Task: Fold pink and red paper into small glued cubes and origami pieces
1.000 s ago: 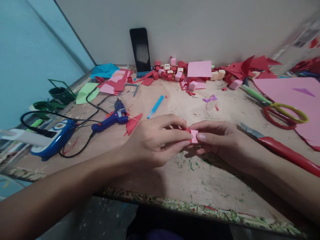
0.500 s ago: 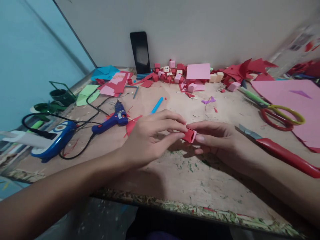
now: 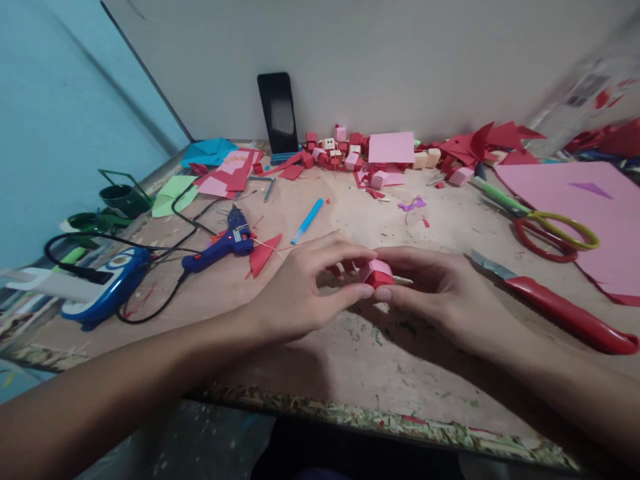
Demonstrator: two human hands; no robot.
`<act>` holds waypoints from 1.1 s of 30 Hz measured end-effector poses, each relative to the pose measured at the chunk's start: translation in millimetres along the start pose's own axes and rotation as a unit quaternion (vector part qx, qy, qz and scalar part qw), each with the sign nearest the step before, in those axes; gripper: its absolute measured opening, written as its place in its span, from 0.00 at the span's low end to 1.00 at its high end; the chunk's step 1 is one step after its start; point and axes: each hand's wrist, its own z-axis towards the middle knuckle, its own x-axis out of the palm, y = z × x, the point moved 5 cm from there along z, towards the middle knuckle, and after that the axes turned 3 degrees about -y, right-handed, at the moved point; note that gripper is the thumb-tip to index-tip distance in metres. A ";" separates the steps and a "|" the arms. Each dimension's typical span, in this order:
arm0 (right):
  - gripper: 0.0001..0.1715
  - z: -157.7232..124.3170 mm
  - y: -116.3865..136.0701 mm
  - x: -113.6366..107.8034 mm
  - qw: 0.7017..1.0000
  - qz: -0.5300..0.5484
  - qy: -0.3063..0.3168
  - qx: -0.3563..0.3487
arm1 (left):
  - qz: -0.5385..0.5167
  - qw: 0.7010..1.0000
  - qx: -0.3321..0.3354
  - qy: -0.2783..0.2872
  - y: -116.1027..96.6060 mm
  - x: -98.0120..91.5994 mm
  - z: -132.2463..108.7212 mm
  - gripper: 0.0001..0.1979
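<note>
A small pink and red paper cube (image 3: 377,272) is pinched between the fingertips of both my hands, a little above the worktable (image 3: 425,380). My left hand (image 3: 313,280) grips its left side with thumb and forefinger. From the right, my right hand (image 3: 435,283) closes thumb and fingers on it. The pink side faces up and the red side faces me; its far sides are hidden by fingers. Beyond my left hand lie a blue pen-like stick (image 3: 307,221) and a red paper triangle (image 3: 264,255).
At left, a blue glue gun (image 3: 225,243) lies corded near a blue and white power strip (image 3: 107,283). A red-handled knife (image 3: 565,310) and scissors (image 3: 550,230) rest at right beside pink paper (image 3: 560,183). Along the back stand a phone (image 3: 278,113) and several small cubes (image 3: 340,150).
The cube has been turned in my fingers: its pink side now faces up, where red showed before. Both hands have come closer around it, and the view has shifted slightly.
</note>
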 end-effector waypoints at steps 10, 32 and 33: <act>0.22 -0.5 1.2 4.3 0.999 0.032 0.024 0.021 | 0.050 0.997 0.060 0.008 -3.6 1.3 -1.4 0.12; 0.22 -0.1 -14.9 11.1 0.986 0.107 0.070 0.109 | 0.112 0.983 0.140 0.024 -4.4 2.3 -2.2 0.09; 0.22 -0.4 -15.8 11.4 0.984 0.113 0.073 0.113 | 0.114 0.983 0.141 0.027 -4.5 2.6 -2.4 0.09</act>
